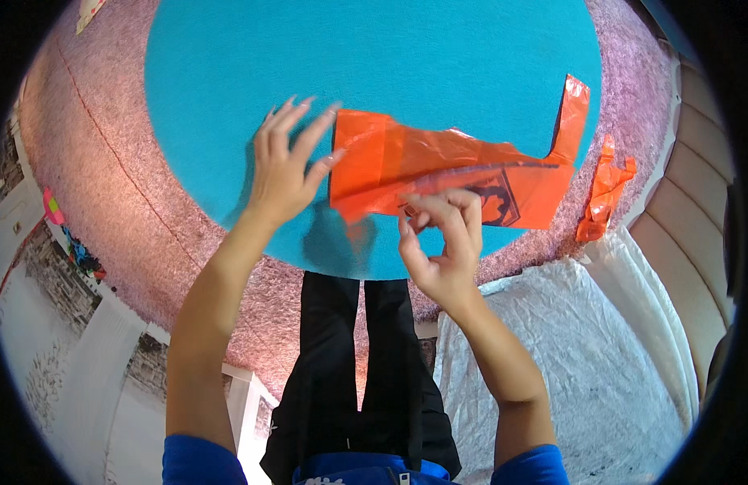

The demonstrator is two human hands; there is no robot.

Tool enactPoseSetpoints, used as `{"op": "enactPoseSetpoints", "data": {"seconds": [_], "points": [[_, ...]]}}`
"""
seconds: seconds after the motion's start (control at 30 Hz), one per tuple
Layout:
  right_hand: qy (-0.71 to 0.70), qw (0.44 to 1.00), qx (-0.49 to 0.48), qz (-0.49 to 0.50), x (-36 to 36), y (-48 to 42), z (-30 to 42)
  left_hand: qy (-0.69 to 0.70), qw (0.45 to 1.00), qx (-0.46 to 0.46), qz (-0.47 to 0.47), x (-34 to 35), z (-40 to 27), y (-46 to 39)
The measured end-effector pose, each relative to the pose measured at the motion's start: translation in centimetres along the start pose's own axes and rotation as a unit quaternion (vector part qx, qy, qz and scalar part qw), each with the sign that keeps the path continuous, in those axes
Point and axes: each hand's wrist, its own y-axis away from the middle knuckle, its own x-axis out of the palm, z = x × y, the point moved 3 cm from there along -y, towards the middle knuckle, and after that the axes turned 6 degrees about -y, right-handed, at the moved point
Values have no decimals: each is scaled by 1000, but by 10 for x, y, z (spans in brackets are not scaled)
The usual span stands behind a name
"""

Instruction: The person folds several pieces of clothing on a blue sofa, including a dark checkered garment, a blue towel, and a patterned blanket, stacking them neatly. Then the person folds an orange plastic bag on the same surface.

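Observation:
An orange plastic carrier bag (434,151) lies flattened and creased on a round turquoise table top (362,54). Dark printing shows on its near side, and one handle points away from me at the right. My left hand (286,160) is at the bag's left end, fingers spread, thumb and index tips close to the edge. Over the bag's near edge, my right hand (447,233) has its thumb and fingers curled towards each other. Whether its fingertips pinch the plastic is unclear. The near left corner of the bag is blurred and hangs loose.
A smaller crumpled orange bag (605,191) lies beyond the table's right side. Pink shaggy carpet (119,163) surrounds the table. A white cloth (544,351) covers something at my right, beside a padded beige panel (683,182). Colourful small items (77,242) lie at the left.

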Motion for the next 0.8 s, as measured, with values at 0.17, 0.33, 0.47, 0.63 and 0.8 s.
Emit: {"op": "enactPoseSetpoints", "data": {"seconds": [0.17,0.33,0.47,0.63,0.8], "points": [[91,993,-69,-30,6,-35,-19,242,957,-161,-10,-5,7,-23],[216,972,-89,12,8,-77,-54,127,986,-89,58,-3,-3,-53],[226,960,-13,164,19,-95,-65,8,988,18,153,0,-10,-66],[242,925,64,285,27,-115,-67,113,921,-92,362,2,-3,-90],[238,906,27,350,26,-121,-76,136,871,-119,456,1,-8,-102]]}}
